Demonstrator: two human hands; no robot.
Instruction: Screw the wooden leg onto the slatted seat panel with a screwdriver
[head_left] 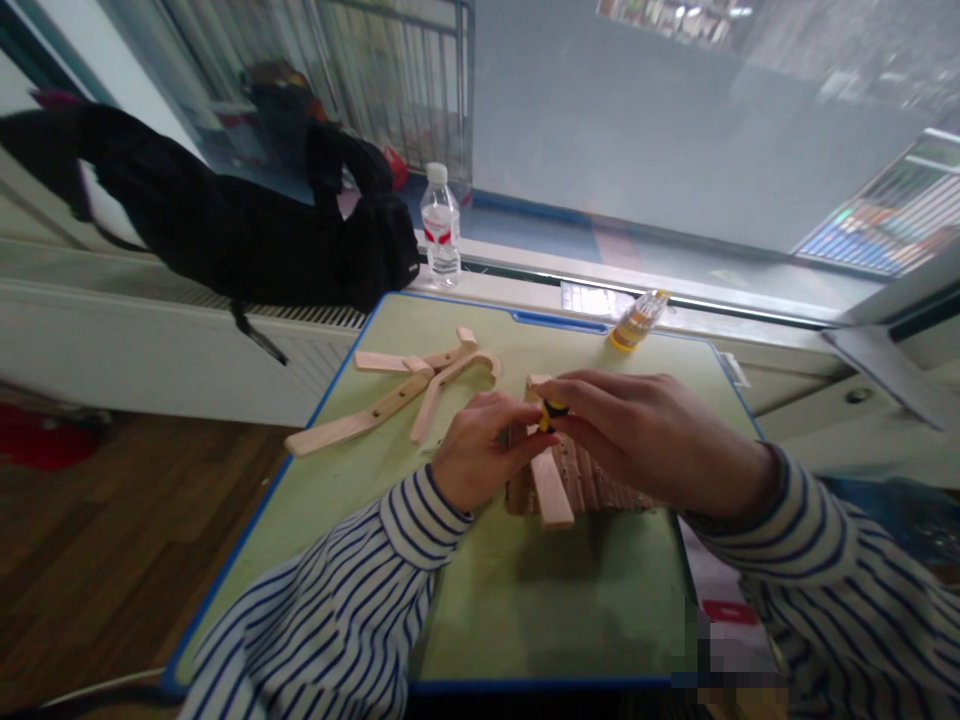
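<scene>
My right hand (637, 430) is closed, its thumb and fingers pinching a small yellow-and-black tool handle (553, 410), which looks like a stubby screwdriver. From the other side, my left hand (484, 445) has its fingertips pressed together against that same tool's lower end; whether they also grip a screw is hidden. Beneath both hands a pale wooden strip (552, 490) lies across a ridged brown block (592, 480) with small dark holes. To the left rest joined wooden pieces (390, 402), some curved like hooks, with dark screws in them.
The green tabletop (487, 620) has a blue rim. A small clear bottle with yellow ends (637, 320) stands at its far edge. On the sill are a water bottle (441, 230) and a black bag (262, 240). Papers (720, 590) lie by the right edge.
</scene>
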